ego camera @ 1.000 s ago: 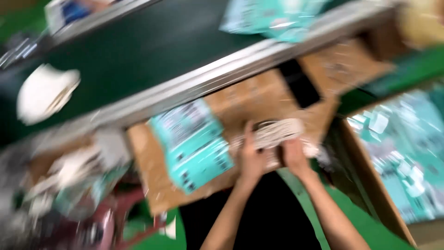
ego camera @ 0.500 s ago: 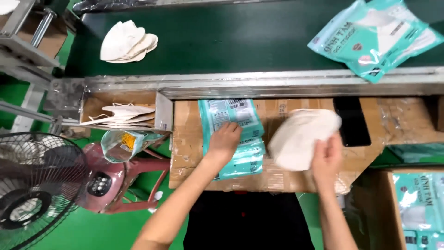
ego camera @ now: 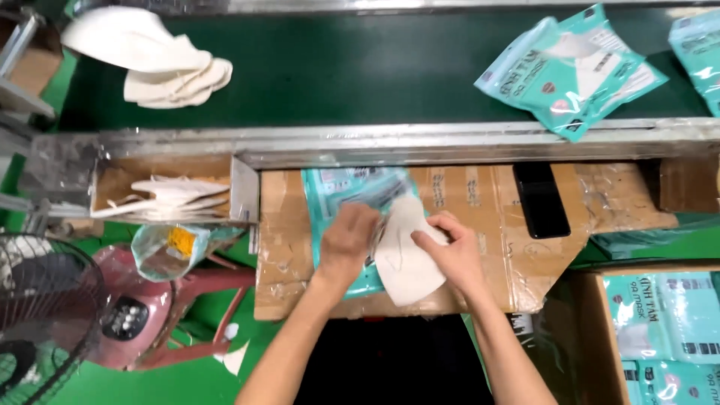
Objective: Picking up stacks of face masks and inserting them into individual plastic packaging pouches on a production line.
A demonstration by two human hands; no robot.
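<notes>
Gripping white mask [ego camera: 405, 259], right hand [ego camera: 448, 251], closed

A folded white face mask [ego camera: 405, 259] is held flat between the two hands, its rounded lower edge pointing down below the right hand's fingers. Beneath the left hand, a stack of teal plastic pouches [ego camera: 341, 191] is lying flat, partly covered by mask and palm.

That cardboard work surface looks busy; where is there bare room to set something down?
Bare cardboard lies between the right hand and the black slab; another strip sits left of the teal pouches. It is crowded in the middle, where the left hand and white mask meet.
</notes>
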